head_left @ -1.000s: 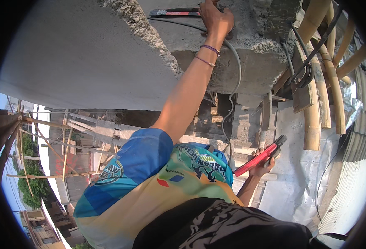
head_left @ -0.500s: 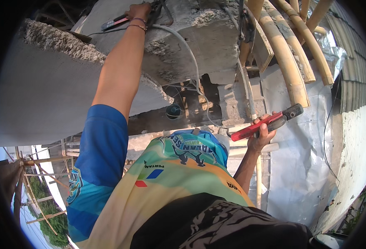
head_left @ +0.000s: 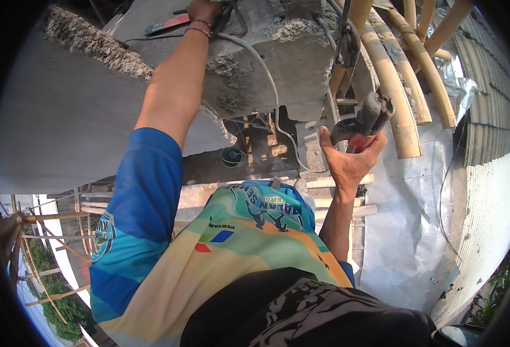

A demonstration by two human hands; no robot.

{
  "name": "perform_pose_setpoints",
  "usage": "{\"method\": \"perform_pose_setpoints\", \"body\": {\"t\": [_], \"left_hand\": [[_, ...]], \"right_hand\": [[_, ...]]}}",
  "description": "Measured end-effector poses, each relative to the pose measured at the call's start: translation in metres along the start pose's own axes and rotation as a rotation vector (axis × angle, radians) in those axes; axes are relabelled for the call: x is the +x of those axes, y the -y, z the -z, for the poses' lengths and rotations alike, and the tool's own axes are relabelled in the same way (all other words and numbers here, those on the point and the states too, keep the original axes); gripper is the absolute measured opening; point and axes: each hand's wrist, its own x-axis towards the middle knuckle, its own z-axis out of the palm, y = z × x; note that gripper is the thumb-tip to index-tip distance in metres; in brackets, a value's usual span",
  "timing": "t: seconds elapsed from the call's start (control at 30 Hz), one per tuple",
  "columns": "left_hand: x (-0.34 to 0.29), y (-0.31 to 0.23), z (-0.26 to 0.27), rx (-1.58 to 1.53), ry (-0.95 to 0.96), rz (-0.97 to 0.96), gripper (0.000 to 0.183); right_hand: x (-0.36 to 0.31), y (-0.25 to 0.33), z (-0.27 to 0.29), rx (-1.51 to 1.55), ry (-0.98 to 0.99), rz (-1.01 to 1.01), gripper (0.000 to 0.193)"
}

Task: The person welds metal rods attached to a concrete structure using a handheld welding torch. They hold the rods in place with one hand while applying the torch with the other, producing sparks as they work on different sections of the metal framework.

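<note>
At the top edge my left hand (head_left: 203,10) is closed over the concrete block (head_left: 289,72), close to some dark bent metal rods (head_left: 239,20). What its fingers hold is hidden; a short black bar (head_left: 180,11) juts out beside it. Just left of that hand is a flat red-and-grey piece (head_left: 168,24). On the right, my right hand (head_left: 350,165) grips a red-and-black power tool (head_left: 362,124) by its red body, the dark head pointing up and away. A curved black handle stands out from it beside my thumb. The tool's exact kind does not show.
A grey cable (head_left: 266,63) hangs down across the concrete. Cut bamboo poles (head_left: 402,110) jut out at upper right, above metal sheeting (head_left: 417,208). A broken-edged concrete slab (head_left: 76,115) fills the left. Below lies a gap with a dark round object (head_left: 232,156); bamboo scaffolding (head_left: 50,217) stands lower left.
My right hand has turned the power tool from lying sideways to pointing upward, and raised it slightly. My left hand stays at the concrete; the whole view has shifted a little.
</note>
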Motion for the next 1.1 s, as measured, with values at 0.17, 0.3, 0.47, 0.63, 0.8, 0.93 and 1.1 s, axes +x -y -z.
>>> {"method": "perform_pose_setpoints", "body": {"t": [0.17, 0.3, 0.47, 0.63, 0.8, 0.93, 1.1], "left_hand": [[-0.002, -0.016, 0.024, 0.575, 0.137, 0.031, 0.048], [-0.002, -0.021, 0.032, 0.806, 0.21, -0.08, 0.057], [-0.005, -0.019, 0.028, 0.534, 0.103, 0.168, 0.059], [-0.002, -0.016, 0.027, 0.545, 0.063, 0.133, 0.062], [-0.005, -0.021, 0.028, 0.537, 0.108, 0.125, 0.06], [-0.004, -0.018, 0.026, 0.549, 0.089, 0.125, 0.056], [0.005, -0.004, 0.022, 0.681, 0.162, 0.005, 0.053]], "right_hand": [[0.018, -0.005, -0.015, -0.061, -0.037, 0.112, 0.085], [0.031, -0.004, -0.014, -0.25, -0.027, 0.198, 0.085], [0.039, -0.005, -0.017, -0.316, -0.001, 0.226, 0.091], [0.038, -0.003, -0.019, -0.292, -0.005, 0.181, 0.077], [0.041, -0.002, -0.022, -0.332, -0.026, 0.229, 0.078], [0.038, -0.001, -0.024, -0.343, -0.036, 0.224, 0.078], [0.037, 0.0, -0.025, -0.373, -0.042, 0.221, 0.078]]}}
